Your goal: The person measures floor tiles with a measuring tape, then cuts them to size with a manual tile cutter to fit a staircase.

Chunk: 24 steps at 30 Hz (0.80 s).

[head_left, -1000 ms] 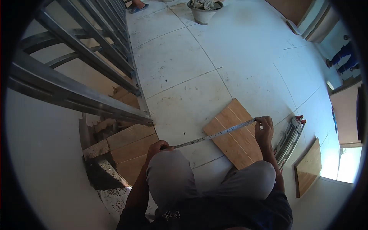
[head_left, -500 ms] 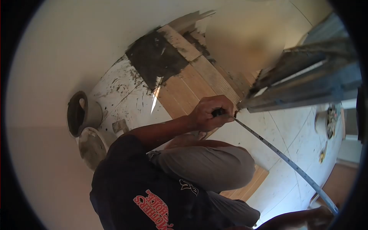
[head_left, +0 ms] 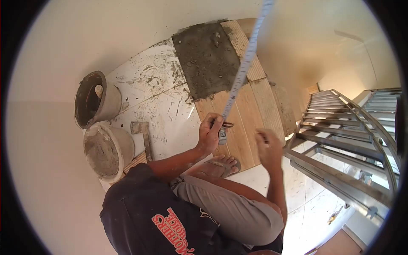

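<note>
My left hand (head_left: 209, 135) is closed around a tape measure (head_left: 222, 136), its grey case showing below the thumb and a reddish-brown loop beside it. The pale blade (head_left: 242, 70) runs out of the case, up and right past the top edge of the view, above the wood-look planks (head_left: 238, 119). To the right, over the planks' edge, my right hand (head_left: 270, 148) is raised with curled fingers and nothing visible in them; it is apart from the tape. A sandalled foot (head_left: 225, 165) rests on the planks below the left hand.
Wet grey mortar (head_left: 206, 57) lies beyond the planks. Two buckets (head_left: 112, 102) (head_left: 125, 146) stand at the left, one holding grey mix. A hammer-like tool (head_left: 146, 140) lies near them on the mortar-spattered white floor (head_left: 144, 85). A metal ladder (head_left: 340, 170) stands at the right.
The blade swings from the lower right to the top of the view. My right hand comes from the bottom right edge to beside the planks; my left hand moves slightly left and down.
</note>
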{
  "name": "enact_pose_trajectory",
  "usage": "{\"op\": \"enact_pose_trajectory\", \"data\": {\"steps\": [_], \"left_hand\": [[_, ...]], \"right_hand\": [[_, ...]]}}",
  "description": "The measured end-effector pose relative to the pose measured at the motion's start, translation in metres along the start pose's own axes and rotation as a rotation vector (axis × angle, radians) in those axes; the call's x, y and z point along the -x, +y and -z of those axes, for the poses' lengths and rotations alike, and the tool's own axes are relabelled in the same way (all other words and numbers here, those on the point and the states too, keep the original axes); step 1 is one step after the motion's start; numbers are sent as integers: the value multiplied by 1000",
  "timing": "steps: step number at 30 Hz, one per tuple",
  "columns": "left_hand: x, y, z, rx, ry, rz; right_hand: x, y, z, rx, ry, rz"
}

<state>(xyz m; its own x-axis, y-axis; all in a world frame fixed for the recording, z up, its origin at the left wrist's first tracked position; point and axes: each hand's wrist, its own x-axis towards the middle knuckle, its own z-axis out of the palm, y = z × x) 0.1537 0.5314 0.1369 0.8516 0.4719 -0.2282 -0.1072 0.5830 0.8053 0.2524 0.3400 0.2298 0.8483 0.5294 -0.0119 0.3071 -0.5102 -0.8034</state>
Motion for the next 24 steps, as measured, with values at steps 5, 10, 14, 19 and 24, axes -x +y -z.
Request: {"op": "enact_pose_trajectory", "data": {"steps": [5, 10, 14, 19, 24], "left_hand": [[9, -34, 53, -39, 357, 182], [-8, -47, 78, -14, 543, 283], [-35, -47, 90, -6, 611, 316], [-61, -54, 114, -104, 703, 302], [-74, -44, 109, -56, 779, 423]], "right_hand": [[17, 81, -84, 16, -182, -112], [51, 112, -85, 113, -261, -285], [80, 133, -66, 70, -224, -374], [94, 142, -57, 5, -145, -561], [90, 141, -64, -38, -111, -601]]}}
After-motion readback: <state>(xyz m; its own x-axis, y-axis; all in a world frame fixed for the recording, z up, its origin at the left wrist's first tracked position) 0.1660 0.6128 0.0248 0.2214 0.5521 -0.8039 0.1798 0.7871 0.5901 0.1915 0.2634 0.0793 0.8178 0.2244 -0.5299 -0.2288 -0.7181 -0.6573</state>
